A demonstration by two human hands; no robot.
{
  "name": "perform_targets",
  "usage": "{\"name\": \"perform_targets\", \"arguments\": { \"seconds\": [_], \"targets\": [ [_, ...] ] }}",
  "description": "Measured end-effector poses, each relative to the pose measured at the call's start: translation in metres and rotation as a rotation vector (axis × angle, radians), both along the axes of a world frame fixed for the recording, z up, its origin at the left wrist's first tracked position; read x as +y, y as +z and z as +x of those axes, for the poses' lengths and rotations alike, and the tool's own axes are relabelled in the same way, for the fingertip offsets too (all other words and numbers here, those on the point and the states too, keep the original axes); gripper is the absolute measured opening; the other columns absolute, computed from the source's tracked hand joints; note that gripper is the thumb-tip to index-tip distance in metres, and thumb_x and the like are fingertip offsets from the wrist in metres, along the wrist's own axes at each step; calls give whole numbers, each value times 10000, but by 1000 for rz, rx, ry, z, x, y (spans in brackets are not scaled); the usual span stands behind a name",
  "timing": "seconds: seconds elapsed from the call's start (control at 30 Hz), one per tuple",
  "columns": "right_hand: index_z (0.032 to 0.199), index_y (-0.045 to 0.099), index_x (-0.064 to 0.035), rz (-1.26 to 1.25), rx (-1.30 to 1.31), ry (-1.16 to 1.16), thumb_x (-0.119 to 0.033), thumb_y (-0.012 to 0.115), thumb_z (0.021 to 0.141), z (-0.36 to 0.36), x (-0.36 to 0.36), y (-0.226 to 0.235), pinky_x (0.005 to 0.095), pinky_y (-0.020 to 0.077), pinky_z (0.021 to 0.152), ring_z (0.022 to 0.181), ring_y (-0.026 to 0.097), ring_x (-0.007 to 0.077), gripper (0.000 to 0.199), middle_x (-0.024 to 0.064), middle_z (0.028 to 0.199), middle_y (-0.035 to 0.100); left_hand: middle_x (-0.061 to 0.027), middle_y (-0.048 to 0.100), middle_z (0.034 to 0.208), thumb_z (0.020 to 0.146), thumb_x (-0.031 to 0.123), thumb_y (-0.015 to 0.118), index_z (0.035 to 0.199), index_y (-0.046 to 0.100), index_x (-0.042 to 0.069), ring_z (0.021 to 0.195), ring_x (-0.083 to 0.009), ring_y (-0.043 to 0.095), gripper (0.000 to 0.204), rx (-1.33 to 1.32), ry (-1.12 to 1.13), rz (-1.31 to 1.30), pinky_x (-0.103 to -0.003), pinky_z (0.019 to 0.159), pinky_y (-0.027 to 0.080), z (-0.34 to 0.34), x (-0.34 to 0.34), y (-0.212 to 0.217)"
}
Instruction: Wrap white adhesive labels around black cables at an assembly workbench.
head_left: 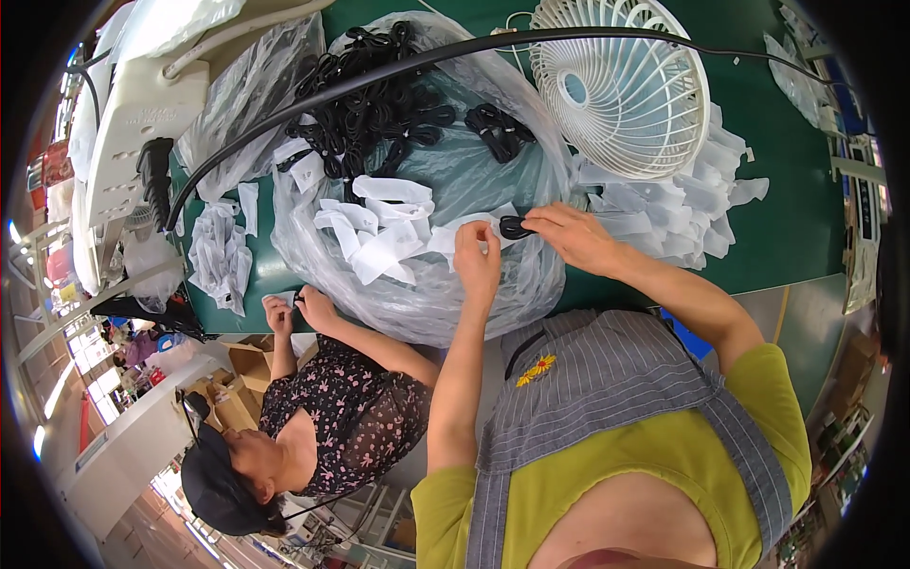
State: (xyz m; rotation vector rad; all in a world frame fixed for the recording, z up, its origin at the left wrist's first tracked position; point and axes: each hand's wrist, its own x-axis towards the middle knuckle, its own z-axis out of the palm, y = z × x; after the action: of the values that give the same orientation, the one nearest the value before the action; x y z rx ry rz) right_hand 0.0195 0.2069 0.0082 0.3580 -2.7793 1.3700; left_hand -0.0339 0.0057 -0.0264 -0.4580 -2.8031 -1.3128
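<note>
Head view now, and both hands meet over the big clear plastic bag (445, 294) spread on the green table (777, 237). The left hand (477, 254) pinches a white paper strip (453, 234) between thumb and fingers, raised just clear of the bag, likely so the strip stays taut. The right hand (573, 237) closes its fingertips on a small black coiled bundle (515, 227), held right against the strip's end, the two touching. More white strips (379, 228) lie loose on the bag, within easy reach. Behind them sits a heap of black coiled cables (379, 95). A white fan (621, 85) stands at the far right. At the left edge, a co-worker's hands (303, 308) work on something small; what exactly, I cannot tell.
</note>
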Motion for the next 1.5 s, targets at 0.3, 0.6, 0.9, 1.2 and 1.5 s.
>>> {"name": "perform_targets", "arguments": {
  "seconds": [0.3,0.6,0.9,1.2,1.5],
  "targets": [
    [1089,648,-60,128,236,63,37,606,730,3,0,12,366,477,849,1066,566,234,374,33,1170,603,-95,601,820,863,28,629,907,593,15,698,-220,593,58,11,51,-4,-339,607,450,1,-1,-1],
    [1067,655,-58,145,267,23,46,611,727,-1,7,6,366,477,880,1081,568,236,358,21,1168,614,-84,599,870,856,1,626,897,585,25,744,-221,590,63,56,-89,13,-304,561,453,-2,-3,1],
    [1085,631,-54,26,182,24,51,617,754,-1,10,4,360,520,810,1002,613,261,348,57,1167,613,-129,603,928,812,-31,628,918,580,12,873,-308,597,124,60,-111,94,-385,730,479,-1,6,12],
    [1116,606,-73,-195,-71,-186,-33,636,844,-4,2,3,382,531,806,980,641,308,276,88,1164,614,-132,617,977,778,-45,646,926,587,20,918,-316,595,172,172,-126,68,-397,776,473,-4,8,18],
    [1218,543,-86,-38,-16,-232,-93,709,814,-12,-6,26,361,545,737,931,648,276,437,88,1266,559,-137,602,1082,793,-39,635,942,567,26,1016,-326,564,176,273,-211,16,-410,883,426,6,20,34]
  ]
}}
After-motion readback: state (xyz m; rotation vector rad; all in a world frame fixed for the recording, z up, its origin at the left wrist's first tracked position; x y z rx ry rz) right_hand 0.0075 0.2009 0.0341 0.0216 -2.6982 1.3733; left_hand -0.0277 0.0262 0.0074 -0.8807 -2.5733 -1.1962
